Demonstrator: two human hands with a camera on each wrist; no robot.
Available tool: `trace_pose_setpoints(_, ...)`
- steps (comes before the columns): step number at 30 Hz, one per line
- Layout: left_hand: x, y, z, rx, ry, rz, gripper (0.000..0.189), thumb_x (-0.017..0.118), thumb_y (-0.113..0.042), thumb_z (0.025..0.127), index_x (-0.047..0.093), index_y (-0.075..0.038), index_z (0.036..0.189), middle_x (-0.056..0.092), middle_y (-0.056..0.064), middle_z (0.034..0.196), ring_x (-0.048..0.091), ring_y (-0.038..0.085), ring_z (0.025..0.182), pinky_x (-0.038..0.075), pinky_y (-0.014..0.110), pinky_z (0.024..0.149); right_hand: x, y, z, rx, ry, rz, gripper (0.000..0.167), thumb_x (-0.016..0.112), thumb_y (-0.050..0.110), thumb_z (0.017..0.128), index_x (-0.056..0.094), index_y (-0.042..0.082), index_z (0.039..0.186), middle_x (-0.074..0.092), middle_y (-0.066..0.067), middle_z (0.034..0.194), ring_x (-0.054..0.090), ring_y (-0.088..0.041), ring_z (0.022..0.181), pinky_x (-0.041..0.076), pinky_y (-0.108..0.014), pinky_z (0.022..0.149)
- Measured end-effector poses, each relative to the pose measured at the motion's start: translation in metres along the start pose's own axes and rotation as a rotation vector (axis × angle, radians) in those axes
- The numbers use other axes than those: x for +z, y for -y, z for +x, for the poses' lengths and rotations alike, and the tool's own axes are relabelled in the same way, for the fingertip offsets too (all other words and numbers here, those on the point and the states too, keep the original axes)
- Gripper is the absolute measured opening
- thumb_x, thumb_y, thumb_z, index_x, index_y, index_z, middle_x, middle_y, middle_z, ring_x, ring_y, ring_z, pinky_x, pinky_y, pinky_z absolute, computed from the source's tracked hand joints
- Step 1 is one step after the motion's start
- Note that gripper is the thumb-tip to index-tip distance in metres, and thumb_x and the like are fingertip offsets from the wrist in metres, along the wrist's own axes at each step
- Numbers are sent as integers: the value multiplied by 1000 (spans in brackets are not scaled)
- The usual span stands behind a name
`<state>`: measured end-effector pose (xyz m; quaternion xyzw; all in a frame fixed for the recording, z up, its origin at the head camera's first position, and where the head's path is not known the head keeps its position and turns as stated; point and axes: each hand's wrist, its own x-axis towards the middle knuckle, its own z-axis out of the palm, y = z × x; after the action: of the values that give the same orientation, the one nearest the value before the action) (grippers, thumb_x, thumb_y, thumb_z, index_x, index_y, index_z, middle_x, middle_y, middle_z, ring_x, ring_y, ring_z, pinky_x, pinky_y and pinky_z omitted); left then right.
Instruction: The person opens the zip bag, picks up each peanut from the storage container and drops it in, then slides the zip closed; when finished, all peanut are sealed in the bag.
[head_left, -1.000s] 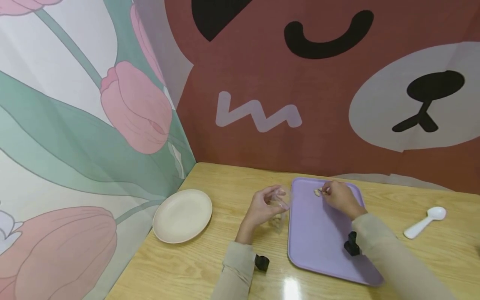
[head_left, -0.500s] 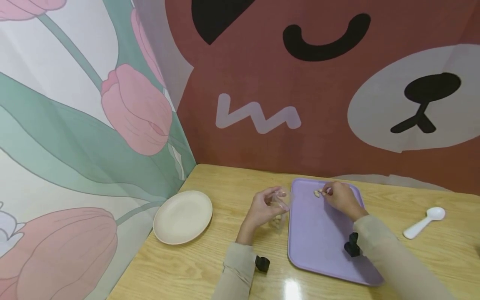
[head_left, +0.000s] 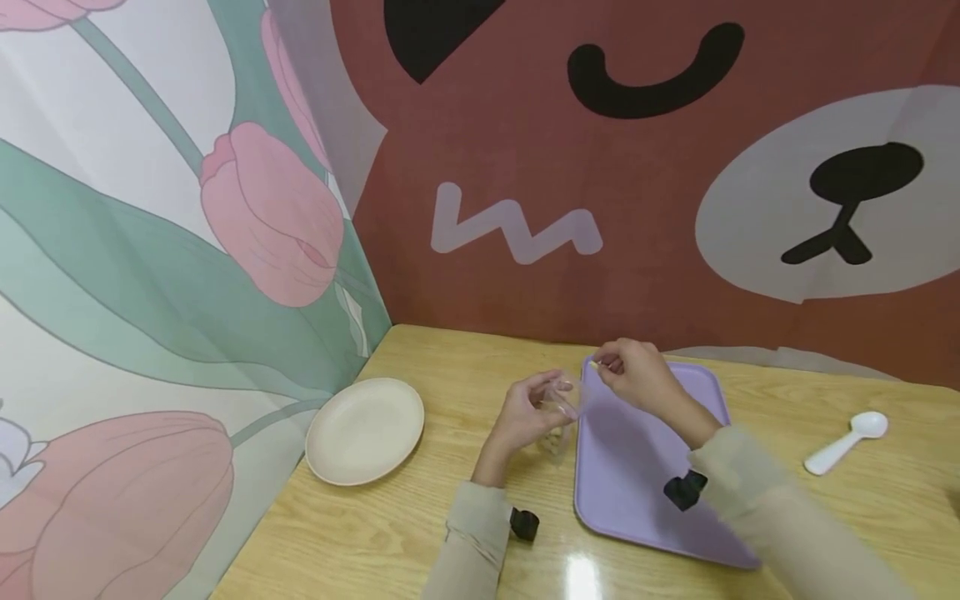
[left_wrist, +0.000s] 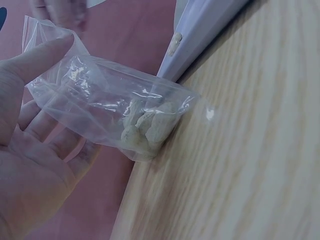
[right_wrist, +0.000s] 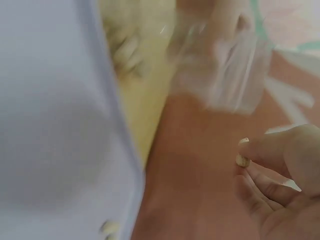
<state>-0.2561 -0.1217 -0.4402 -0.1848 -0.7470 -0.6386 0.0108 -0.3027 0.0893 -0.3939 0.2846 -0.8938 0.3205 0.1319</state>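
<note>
My left hand (head_left: 522, 414) holds a clear plastic bag (left_wrist: 100, 100) near its mouth, thumb on one side and fingers on the other. Several unshelled peanuts (left_wrist: 150, 125) lie in the bag's lower end, down by the wooden table (left_wrist: 240, 150). Thumb and fingertips of my right hand (head_left: 641, 379) pinch a peanut (right_wrist: 242, 160), over the far left corner of a lilac tray (head_left: 637, 483), just right of the bag. Another peanut (left_wrist: 175, 44) shows on the tray in the left wrist view; in the head view my right hand hides that spot.
A round cream plate (head_left: 365, 432) sits at the table's left side. To the right of the tray lies a white spoon (head_left: 847, 443). Behind the table hangs a brown cloth with a bear face (head_left: 510, 300).
My right hand has lifted from the tray's far part and moved left toward the bag, carrying a peanut. My left hand and the bag stay in place.
</note>
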Motion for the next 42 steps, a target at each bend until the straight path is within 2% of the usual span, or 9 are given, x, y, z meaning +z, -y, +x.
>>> trace_pose_setpoints(4,-1,-10,-4,14,-5,14,59,76,5,81,53,11,135,66,25,118,62,41,109,47,42,98,2,21,1,-76,30,16,13,73,-4,82,73,-1,95,67,-7,84,65,-20,73,56,-37,65)
trace_pose_setpoints(8,-1,-9,-4,21,-8,-5,58,76,6,80,54,10,134,66,28,118,64,39,106,47,50,98,3,33,3,-135,60,14,13,72,-6,81,73,-1,93,66,-5,83,64,-18,73,56,-36,65)
trace_pose_setpoints(14,-2,-10,-2,12,6,-33,59,76,6,80,53,10,135,65,26,120,61,44,110,44,59,97,7,38,3,-124,112,8,13,73,-4,81,73,1,94,68,-3,83,63,-14,72,54,-34,66)
trace_pose_setpoints(21,-3,-12,-3,9,-3,11,59,78,4,79,56,7,134,68,20,119,65,17,98,48,56,94,9,40,2,-133,123,9,12,74,0,83,74,1,95,69,-5,86,63,-14,73,54,-34,65)
trace_pose_setpoints(25,-3,-12,-3,8,-5,1,58,78,5,80,56,7,134,67,22,120,64,16,99,48,56,94,9,42,2,-127,127,17,12,75,4,84,74,0,96,70,-6,87,63,-14,73,54,-35,65)
trace_pose_setpoints(30,-1,9,4,0,-18,1,60,78,5,79,56,6,135,66,21,121,64,26,104,47,57,95,9,42,1,-123,136,24,13,74,3,84,74,-1,97,70,-8,90,64,-15,74,55,-36,66)
trace_pose_setpoints(35,0,25,8,3,-27,16,61,79,3,79,57,0,136,69,16,120,65,23,103,48,46,97,3,39,2,-113,133,15,13,72,-1,83,73,-1,96,69,-7,88,64,-17,75,55,-36,66)
trace_pose_setpoints(39,1,21,6,3,-25,4,62,79,4,79,56,1,137,69,17,118,66,17,97,50,34,93,-9,29,9,-102,108,-27,10,72,-2,82,73,0,92,67,-6,83,64,-19,73,55,-37,65)
trace_pose_setpoints(42,2,22,6,1,-25,0,64,79,5,78,54,4,138,68,20,119,65,15,97,50,28,90,-18,13,15,-51,104,-53,9,71,0,83,73,-1,92,68,-7,82,65,-22,75,55,-40,67)
